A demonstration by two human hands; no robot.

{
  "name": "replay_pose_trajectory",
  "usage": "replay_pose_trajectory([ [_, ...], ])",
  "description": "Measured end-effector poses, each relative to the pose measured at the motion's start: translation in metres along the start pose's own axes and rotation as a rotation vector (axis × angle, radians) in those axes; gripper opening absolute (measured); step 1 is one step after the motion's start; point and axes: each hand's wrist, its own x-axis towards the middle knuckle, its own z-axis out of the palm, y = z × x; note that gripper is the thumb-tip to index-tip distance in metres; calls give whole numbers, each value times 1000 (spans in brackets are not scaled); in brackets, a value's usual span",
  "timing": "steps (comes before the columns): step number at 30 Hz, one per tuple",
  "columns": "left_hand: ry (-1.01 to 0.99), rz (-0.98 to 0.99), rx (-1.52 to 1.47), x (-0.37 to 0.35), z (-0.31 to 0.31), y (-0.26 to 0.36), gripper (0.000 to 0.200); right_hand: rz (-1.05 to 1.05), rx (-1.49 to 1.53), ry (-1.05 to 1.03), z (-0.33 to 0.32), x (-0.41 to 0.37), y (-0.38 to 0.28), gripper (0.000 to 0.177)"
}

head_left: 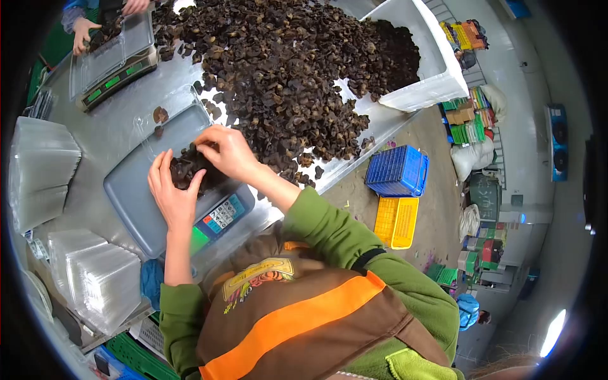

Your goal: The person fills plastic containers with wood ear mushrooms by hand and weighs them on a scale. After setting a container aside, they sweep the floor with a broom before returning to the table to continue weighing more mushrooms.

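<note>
Dark brown wood ear mushrooms (183, 166) lie in a small heap above the grey weighing scale (126, 183). Cupped round the near side of this heap is my left hand (174, 193), its thumb and fingers against the pieces. My right hand (225, 152) reaches in from the other side, fingers bent and pinched together on the mushrooms. A clear plastic tray (149, 136) lies on the scale, partly hidden by the heap and my hands. The scale's keypad (223, 214) and green display (199, 239) face me. Loose mushroom pieces (161, 114) sit beyond my fingers.
A large mushroom pile (272, 69) spreads over the metal table, spilling from a white bin (424, 82). Stacked clear trays (41, 171) stand at left. Another person's hand (82, 33) works by a second scale (120, 76). Blue (398, 171) and yellow crates (396, 221) stand on the floor.
</note>
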Motion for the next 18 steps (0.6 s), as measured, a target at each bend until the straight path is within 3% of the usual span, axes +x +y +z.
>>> replay_pose_trajectory([
  [4, -39, 41, 7, 1, -12, 8, 87, 110, 22, 75, -22, -11, 11, 13],
  [7, 59, 5, 5, -13, -35, -7, 93, 221, 12, 149, -49, -27, 18, 13],
  [10, 187, -190, -101, -19, -49, -35, 68, 353, 105, 228, -67, -40, 46, 13],
  [13, 325, -312, -167, -19, -57, -46, 56, 465, 184, 217, -73, -43, 54, 16],
  [18, 355, -414, -292, -21, -64, -52, 51, 517, 261, 159, -70, -33, 50, 17],
])
